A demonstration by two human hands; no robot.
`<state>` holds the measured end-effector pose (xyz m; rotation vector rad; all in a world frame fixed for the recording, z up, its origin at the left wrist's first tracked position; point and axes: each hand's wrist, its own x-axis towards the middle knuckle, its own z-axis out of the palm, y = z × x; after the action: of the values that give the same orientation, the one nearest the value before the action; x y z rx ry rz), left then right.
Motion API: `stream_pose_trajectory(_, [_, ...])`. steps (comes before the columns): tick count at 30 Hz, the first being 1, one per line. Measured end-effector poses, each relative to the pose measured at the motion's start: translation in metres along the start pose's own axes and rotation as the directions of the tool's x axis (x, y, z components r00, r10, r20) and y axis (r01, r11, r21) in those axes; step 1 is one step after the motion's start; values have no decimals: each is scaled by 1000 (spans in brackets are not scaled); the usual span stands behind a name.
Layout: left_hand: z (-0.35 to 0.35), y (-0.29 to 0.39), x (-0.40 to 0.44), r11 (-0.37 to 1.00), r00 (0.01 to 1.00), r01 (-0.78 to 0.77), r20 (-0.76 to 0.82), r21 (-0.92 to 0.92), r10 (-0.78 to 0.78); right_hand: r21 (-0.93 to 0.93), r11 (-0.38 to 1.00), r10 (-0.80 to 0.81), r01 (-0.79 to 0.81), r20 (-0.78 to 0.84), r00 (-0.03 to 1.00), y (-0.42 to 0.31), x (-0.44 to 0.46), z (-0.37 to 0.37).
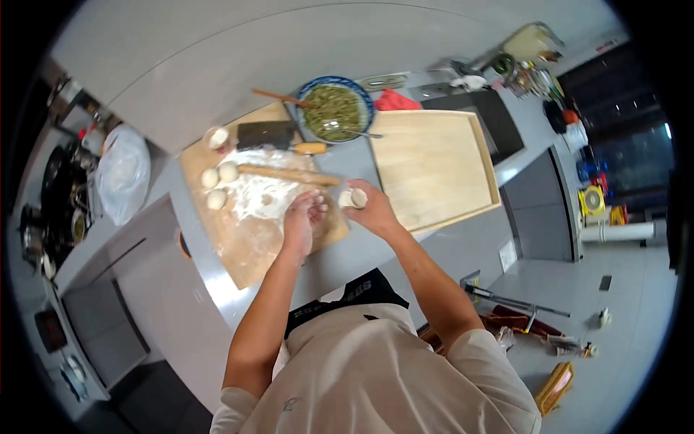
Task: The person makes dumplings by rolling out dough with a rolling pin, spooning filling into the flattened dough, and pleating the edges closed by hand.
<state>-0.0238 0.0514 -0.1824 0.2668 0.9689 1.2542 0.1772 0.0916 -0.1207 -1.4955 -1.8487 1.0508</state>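
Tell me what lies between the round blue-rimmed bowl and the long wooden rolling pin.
In the head view, between the bowl and the rolling pin lie an orange-handled, dark-bladed knife and white flour.

I see the right hand [372,210] holding a cupped piece of dough [354,197], and the left hand [299,221], fingers loosely curled, over the floured board [244,262]. From afar I count 3 dough balls [216,200] beside a rolling pin [289,175], with a blue-rimmed bowl [370,105] of green mixture [332,107] beyond.
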Motion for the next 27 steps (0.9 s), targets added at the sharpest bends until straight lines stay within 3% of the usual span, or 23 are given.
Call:
stream_pose_trajectory(5, [84, -50, 34, 980, 976, 109, 167, 164, -137, 73, 973, 228, -219, -164, 960, 64, 10, -91])
stream_pose_trajectory(6, [95, -58, 46, 980, 977, 106, 164, 169, -134, 79, 973, 226, -216, -162, 961, 79, 24, -102])
stream_pose_trajectory(8, [122, -73, 71, 962, 980, 97, 142, 255, -137, -124, 991, 20, -46, -204, 979, 111, 59, -120])
stream_pose_trajectory(12, [172, -95, 122, 963, 996, 77, 27, 258, -87, -142, 988, -85, 61, -169, 982, 148, 135, -143])
stream_pose_trajectory(16, [203, -121, 161, 975, 996, 64, -79, 214, -48, -93, 991, -109, 100, -93, 990, 179, 181, -156])
stream_pose_trajectory(19, [225, -135, 179, 979, 993, 62, -112, 196, -40, -95, 995, -45, 39, -62, 997, 198, 188, -172])
stream_pose_trajectory(27, [290, -169, 213, 962, 990, 120, -96, 246, -99, -88, 993, 65, -80, -162, 985, 252, 168, -241])
